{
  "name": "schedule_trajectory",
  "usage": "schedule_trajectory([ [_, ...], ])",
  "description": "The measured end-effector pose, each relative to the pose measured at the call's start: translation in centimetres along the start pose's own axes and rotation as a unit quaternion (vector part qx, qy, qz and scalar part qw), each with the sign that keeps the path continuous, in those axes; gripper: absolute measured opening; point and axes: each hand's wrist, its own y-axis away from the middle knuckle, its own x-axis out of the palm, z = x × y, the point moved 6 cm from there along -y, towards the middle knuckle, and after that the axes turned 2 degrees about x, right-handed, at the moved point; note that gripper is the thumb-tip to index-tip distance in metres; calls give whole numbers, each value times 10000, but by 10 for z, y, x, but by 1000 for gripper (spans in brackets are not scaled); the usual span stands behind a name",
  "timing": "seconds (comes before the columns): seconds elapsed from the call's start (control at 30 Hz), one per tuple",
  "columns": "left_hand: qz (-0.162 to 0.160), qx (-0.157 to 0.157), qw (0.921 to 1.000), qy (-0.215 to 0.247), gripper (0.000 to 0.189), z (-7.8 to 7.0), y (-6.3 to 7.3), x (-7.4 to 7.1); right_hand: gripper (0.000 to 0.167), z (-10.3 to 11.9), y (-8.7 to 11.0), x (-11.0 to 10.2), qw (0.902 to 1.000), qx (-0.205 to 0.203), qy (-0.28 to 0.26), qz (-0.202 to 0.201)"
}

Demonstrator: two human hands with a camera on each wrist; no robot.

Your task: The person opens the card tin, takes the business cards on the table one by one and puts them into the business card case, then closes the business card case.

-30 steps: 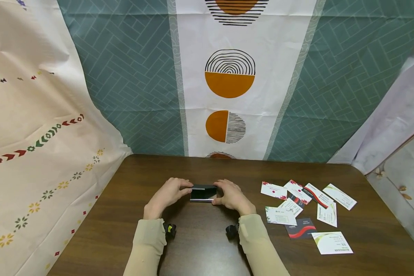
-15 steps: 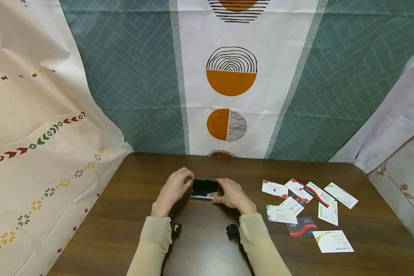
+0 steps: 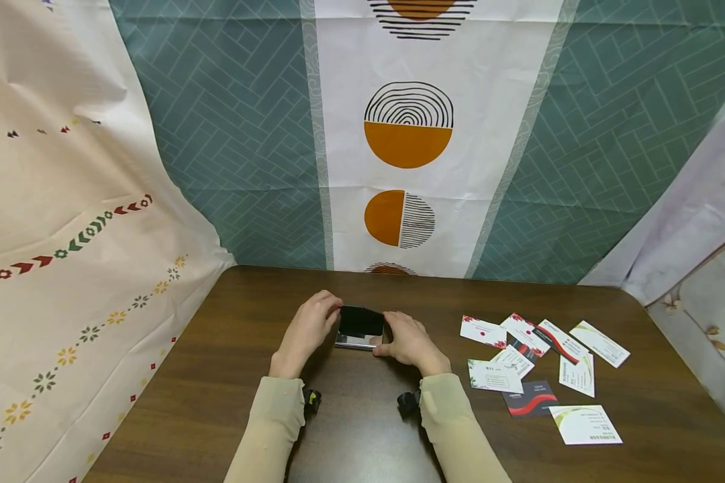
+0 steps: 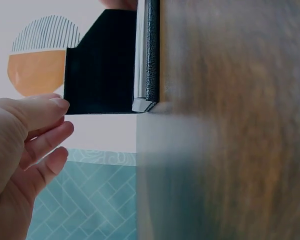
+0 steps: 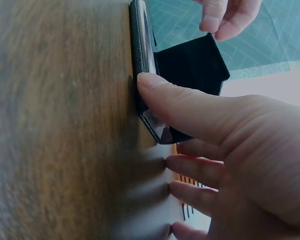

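A black card case point(image 3: 360, 320) with a silvery metal frame lies on the table in front of me, its flap lifted. My left hand point(image 3: 308, 325) pinches the flap's left corner; in the left wrist view its thumb point(image 4: 55, 106) lies on the edge of the black flap point(image 4: 102, 75). My right hand point(image 3: 407, 341) holds the right end of the case. In the right wrist view the right thumb point(image 5: 160, 92) presses on the case's near edge, and the other fingers reach behind it. The inside of the case is mostly dark, so its contents cannot be made out.
Several business cards point(image 3: 482, 331) lie scattered and overlapping on the right side of the brown table point(image 3: 217, 376). A dark grey card point(image 3: 530, 400) and a white card point(image 3: 586, 424) are nearest me. A patterned curtain point(image 3: 266, 134) hangs along the table's back edge.
The flap has swung up and back from half raised to wide open. My left hand has moved slightly forward and right with it, while the right hand has stayed on the case.
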Motion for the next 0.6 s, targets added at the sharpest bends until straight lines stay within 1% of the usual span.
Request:
schedule_trajectory([
  [0.13,40,40,9999,-141,20,2,0,3,82,0,0,1,10000,31,35,28],
  [0.3,296,-52,9993,-223,32,3,1,7,83,-1,0,2,9999,103,39,109],
  [0.4,561,-198,9980,-195,40,5,3,10,83,-2,0,2,9998,144,47,129],
  [0.47,794,-292,9963,-171,45,6,5,12,83,-2,0,2,9998,155,45,130],
  [0.6,1320,-455,9902,-95,55,6,8,17,82,-1,0,1,9998,167,72,128],
])
